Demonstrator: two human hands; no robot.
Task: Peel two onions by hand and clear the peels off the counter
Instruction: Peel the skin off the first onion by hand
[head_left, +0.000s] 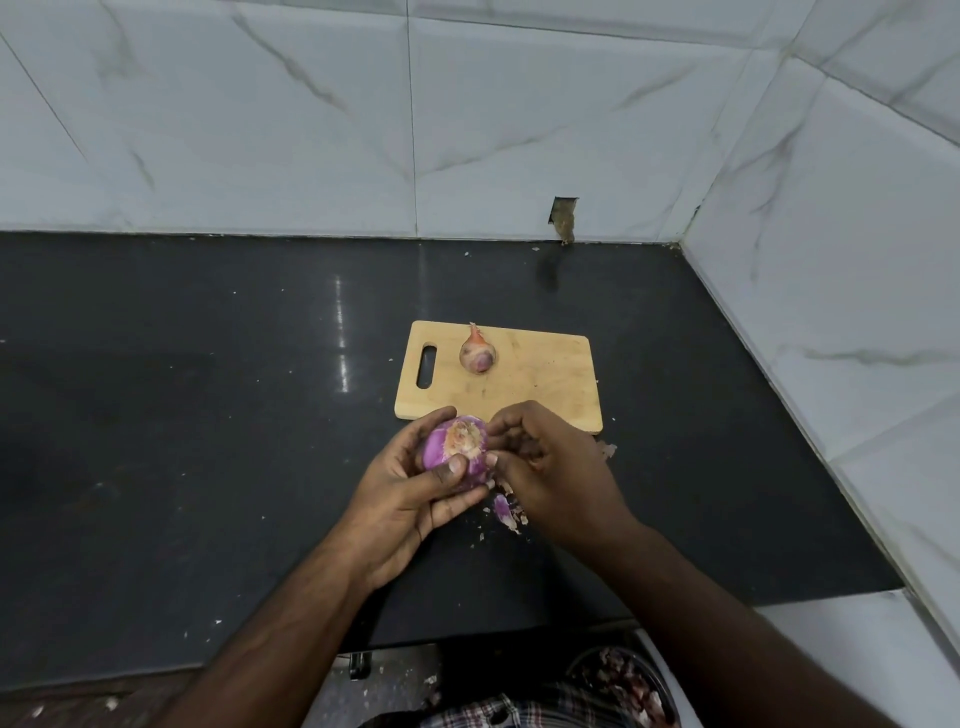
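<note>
Black counter (208, 415) bears a wooden cutting board (535, 384); purple peel scraps (506, 509) lie near its front edge.

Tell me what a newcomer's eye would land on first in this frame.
The bright purple onion stands out, gripped in the left hand over the dark counter while the right hand picks at its side. Behind it, a second onion with its dry skin on sits on the wooden cutting board. Torn peels lie on the counter just below the hands.
</note>
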